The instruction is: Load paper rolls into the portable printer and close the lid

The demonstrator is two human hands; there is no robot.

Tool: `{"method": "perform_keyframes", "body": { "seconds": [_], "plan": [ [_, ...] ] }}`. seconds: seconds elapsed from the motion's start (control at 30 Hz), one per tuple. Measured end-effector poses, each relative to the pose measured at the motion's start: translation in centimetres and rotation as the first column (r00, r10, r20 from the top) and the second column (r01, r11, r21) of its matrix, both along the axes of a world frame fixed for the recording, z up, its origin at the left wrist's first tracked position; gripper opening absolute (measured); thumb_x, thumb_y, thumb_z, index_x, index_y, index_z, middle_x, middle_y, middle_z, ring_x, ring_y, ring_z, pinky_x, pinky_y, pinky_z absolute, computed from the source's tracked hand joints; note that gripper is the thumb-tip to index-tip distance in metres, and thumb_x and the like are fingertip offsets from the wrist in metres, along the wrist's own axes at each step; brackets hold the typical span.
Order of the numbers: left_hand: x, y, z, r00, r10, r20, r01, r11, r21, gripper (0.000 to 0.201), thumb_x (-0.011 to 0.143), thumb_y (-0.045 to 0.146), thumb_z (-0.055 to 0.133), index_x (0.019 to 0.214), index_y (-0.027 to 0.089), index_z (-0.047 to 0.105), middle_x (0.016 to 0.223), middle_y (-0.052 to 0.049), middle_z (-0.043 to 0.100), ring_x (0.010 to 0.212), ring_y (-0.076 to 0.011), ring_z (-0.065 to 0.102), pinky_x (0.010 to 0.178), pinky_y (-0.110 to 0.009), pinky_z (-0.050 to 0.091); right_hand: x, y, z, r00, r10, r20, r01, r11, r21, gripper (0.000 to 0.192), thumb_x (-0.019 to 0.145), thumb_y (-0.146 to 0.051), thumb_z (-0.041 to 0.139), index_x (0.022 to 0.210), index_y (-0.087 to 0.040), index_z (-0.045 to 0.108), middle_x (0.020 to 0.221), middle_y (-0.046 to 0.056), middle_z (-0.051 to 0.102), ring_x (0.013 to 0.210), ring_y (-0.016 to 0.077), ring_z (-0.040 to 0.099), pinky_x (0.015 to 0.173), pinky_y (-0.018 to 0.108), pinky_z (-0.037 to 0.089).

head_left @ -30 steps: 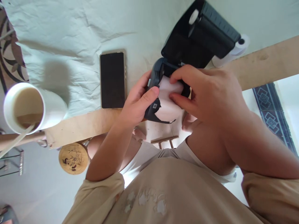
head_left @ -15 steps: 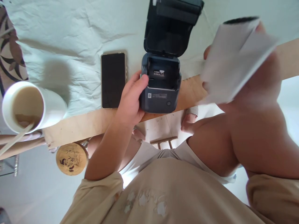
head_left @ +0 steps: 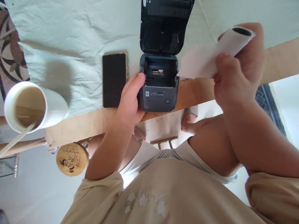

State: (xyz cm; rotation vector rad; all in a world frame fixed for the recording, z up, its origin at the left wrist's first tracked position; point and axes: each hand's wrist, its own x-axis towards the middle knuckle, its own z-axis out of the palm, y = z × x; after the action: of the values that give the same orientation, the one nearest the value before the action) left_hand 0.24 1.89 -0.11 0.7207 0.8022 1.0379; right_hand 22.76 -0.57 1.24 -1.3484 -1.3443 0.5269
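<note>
A small dark grey printer [head_left: 158, 93] stands at the table's near edge with its lid [head_left: 163, 28] swung up and its paper bay showing bare. My left hand [head_left: 129, 99] grips the printer's left side, thumb at the bay's rim. My right hand [head_left: 238, 67] holds a white paper roll [head_left: 215, 54] up in the air to the right of the printer, with a loose flap of paper hanging toward the bay.
A black phone [head_left: 114, 80] lies face up just left of the printer on the pale cloth [head_left: 70, 37]. A white cup [head_left: 30, 105] with a straw stands at the left edge. The wooden table edge [head_left: 79, 124] runs in front of my lap.
My right hand lifted the paper roll out of the printer and up to the right. The printer was turned square and set on the table edge, still held by my left hand.
</note>
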Motion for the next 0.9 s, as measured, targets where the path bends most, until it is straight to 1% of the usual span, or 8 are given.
{"method": "perform_keyframes", "body": {
  "seconds": [0.1,0.3,0.47,0.57,0.7,0.77,0.83,0.9],
  "plan": [
    [-0.1,0.0,0.1,1.000,-0.007,0.012,0.007,1.000,0.004,0.025,0.097,0.040,0.060,0.092,0.018,0.070,0.093,-0.005,0.074,0.111,-0.0247,0.072,0.098,-0.037,0.059,-0.1,-0.1,0.3,0.987,-0.050,0.152,0.030,0.991,0.130,0.019,0.080,-0.022,0.064,0.097,-0.026,0.055,0.089,0.001,0.051,0.076,0.0129,0.051,0.068,0.029,0.048],
    [-0.2,0.0,0.1,0.998,-0.042,0.046,0.042,0.999,0.002,0.032,0.100,0.041,0.053,0.103,0.015,0.071,0.108,-0.008,0.074,0.104,-0.0218,0.073,0.094,-0.038,0.061,0.1,-0.3,0.3,0.905,-0.143,0.401,0.076,0.981,0.179,0.049,0.062,-0.004,0.055,0.108,-0.022,0.057,0.104,0.007,0.064,0.088,0.0201,0.060,0.065,0.031,0.043],
    [-0.2,0.0,0.0,0.999,-0.020,0.028,0.021,1.000,-0.012,0.031,0.097,0.042,0.059,0.104,0.015,0.072,0.095,-0.005,0.073,0.096,-0.0197,0.073,0.084,-0.033,0.063,0.3,-0.2,-0.7,0.798,0.003,0.602,-0.033,0.999,0.039,0.067,0.064,-0.003,0.054,0.127,-0.026,0.050,0.118,0.007,0.068,0.098,0.0238,0.066,0.081,0.040,0.056],
    [-0.2,-0.1,0.1,1.000,-0.017,-0.007,0.016,1.000,-0.023,0.029,0.096,0.043,0.059,0.101,0.017,0.071,0.097,-0.004,0.074,0.098,-0.0197,0.074,0.087,-0.033,0.063,0.6,-0.2,-0.7,0.754,0.076,0.653,-0.091,0.996,-0.011,0.074,0.065,-0.004,0.055,0.135,-0.027,0.048,0.120,0.007,0.068,0.106,0.0252,0.068,0.086,0.042,0.059],
    [0.0,-0.1,0.5,1.000,-0.005,-0.028,0.004,0.999,-0.032,0.024,0.095,0.039,0.060,0.096,0.018,0.071,0.097,-0.003,0.075,0.110,-0.0227,0.074,0.096,-0.036,0.062,2.7,-0.1,0.2,0.811,-0.097,0.577,-0.089,0.954,0.285,0.062,0.068,-0.013,0.060,0.129,-0.025,0.061,0.117,0.008,0.067,0.107,0.0283,0.066,0.089,0.046,0.056],
    [0.0,-0.1,0.6,1.000,0.004,-0.030,-0.005,1.000,-0.027,0.021,0.096,0.036,0.059,0.095,0.018,0.071,0.092,-0.001,0.075,0.118,-0.0241,0.071,0.101,-0.037,0.061,4.2,0.2,0.4,0.792,-0.196,0.578,-0.016,0.940,0.341,0.055,0.071,-0.017,0.063,0.126,-0.024,0.065,0.115,0.008,0.067,0.107,0.0307,0.066,0.090,0.049,0.054],
    [0.0,-0.1,0.6,1.000,0.005,-0.030,-0.005,1.000,-0.023,0.021,0.096,0.034,0.058,0.096,0.019,0.072,0.091,0.000,0.075,0.124,-0.0243,0.069,0.104,-0.037,0.060,5.4,0.5,0.2,0.751,-0.195,0.631,0.053,0.970,0.236,0.057,0.070,-0.015,0.063,0.127,-0.022,0.063,0.118,0.011,0.064,0.112,0.0330,0.064,0.092,0.050,0.053],
    [0.0,-0.1,0.6,1.000,0.004,-0.031,-0.005,1.000,-0.026,0.022,0.097,0.034,0.058,0.097,0.018,0.073,0.094,0.000,0.075,0.126,-0.0241,0.068,0.107,-0.037,0.059,5.8,0.6,-0.1,0.724,-0.125,0.678,0.139,0.990,0.034,0.058,0.072,-0.015,0.065,0.128,-0.024,0.061,0.122,0.014,0.058,0.115,0.0329,0.062,0.093,0.050,0.054]
  ]
}}
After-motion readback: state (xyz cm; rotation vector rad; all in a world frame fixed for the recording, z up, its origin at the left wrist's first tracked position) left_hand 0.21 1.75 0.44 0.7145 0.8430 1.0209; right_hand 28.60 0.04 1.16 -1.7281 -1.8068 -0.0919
